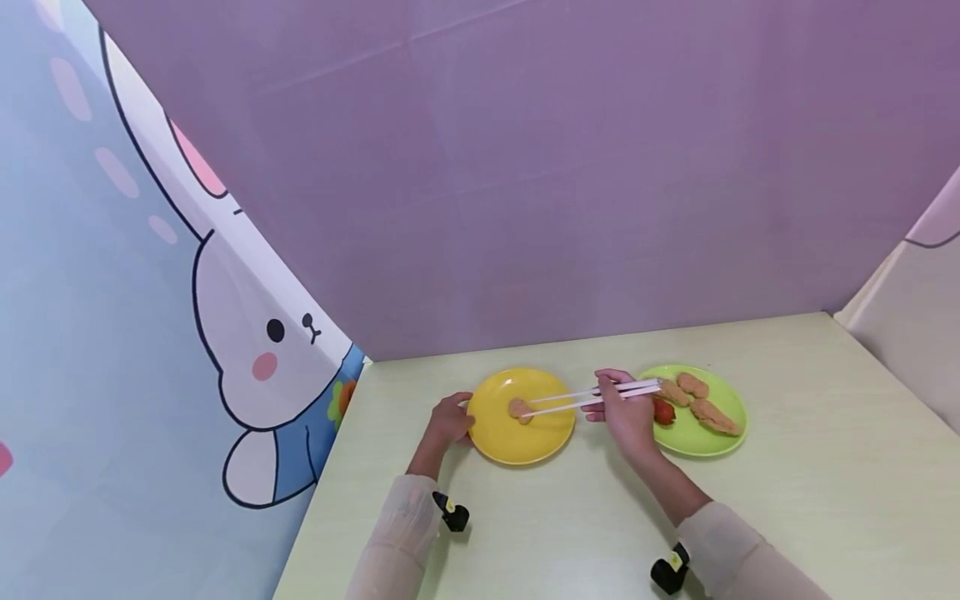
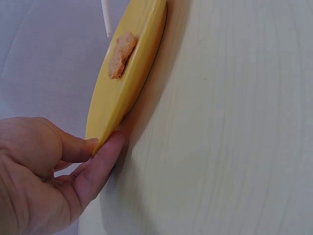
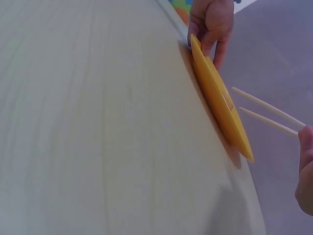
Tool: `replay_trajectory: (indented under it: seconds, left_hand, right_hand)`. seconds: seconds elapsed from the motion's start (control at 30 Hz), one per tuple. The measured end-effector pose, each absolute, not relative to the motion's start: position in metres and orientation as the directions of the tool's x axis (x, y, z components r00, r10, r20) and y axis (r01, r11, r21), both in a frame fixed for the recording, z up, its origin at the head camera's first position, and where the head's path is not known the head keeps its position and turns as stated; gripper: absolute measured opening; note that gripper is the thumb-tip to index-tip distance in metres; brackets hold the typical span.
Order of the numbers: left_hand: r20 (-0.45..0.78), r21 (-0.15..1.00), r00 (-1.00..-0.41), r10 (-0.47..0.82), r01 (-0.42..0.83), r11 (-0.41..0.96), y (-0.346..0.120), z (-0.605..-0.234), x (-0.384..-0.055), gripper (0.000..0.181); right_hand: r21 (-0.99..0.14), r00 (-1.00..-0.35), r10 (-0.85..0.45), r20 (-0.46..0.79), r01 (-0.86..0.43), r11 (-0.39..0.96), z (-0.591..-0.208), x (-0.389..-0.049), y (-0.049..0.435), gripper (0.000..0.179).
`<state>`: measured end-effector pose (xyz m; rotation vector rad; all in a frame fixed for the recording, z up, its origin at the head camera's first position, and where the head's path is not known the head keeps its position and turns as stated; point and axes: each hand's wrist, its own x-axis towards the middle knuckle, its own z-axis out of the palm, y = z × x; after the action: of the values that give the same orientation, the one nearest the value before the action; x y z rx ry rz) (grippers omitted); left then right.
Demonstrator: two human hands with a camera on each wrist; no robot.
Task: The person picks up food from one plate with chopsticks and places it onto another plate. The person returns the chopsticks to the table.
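Note:
A small brown nugget-like piece of food [image 1: 519,408] lies on the yellow plate [image 1: 498,446]. My left hand [image 1: 450,421] pinches the plate's left rim, thumb on top and fingers beneath, as the left wrist view shows. In my right hand [image 1: 628,417] I hold a pair of pale chopsticks [image 1: 555,409], pointing left over the plate. Their tips are slightly parted and hover above the plate near the nugget, apart from it in the left wrist view. Only part of the right hand [image 3: 307,169] shows in the right wrist view.
A green plate [image 1: 705,446] stands just right of my right hand, partly hidden by it. On it lie several brown fried pieces [image 1: 712,417] and a small red item [image 1: 663,412]. The pale table [image 1: 540,533] meets a purple backdrop [image 1: 525,208] behind the plates.

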<state>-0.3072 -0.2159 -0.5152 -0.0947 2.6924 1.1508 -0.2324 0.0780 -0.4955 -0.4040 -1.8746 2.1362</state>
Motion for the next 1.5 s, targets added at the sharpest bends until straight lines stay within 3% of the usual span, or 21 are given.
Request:
replay_trajectory:
  seconds: [0.33, 0.87, 1.5]
  left_hand:
    - [-0.234, 0.700, -0.972, 0.021, -0.153, 0.697, -0.214, -0.514, -0.308, 0.053]
    - [-0.238, 0.703, -0.971, 0.017, -0.160, 0.693, -0.217, -0.510, -0.304, 0.052]
    - [-0.246, 0.691, -0.969, 0.010, -0.168, 0.703, -0.219, -0.512, -0.305, 0.053]
  right_hand:
    - [-0.991, -0.927, 0.374, 0.035, -0.080, -0.106, -0.499, -0.233, 0.066, 0.026]
    - [-0.987, -0.926, 0.341, 0.161, -0.157, 0.040, -0.504, -0.233, 0.041, 0.021]
    - [-0.975, -0.908, 0.383, 0.168, -0.210, -0.070, -0.508, -0.230, 0.042, 0.020]
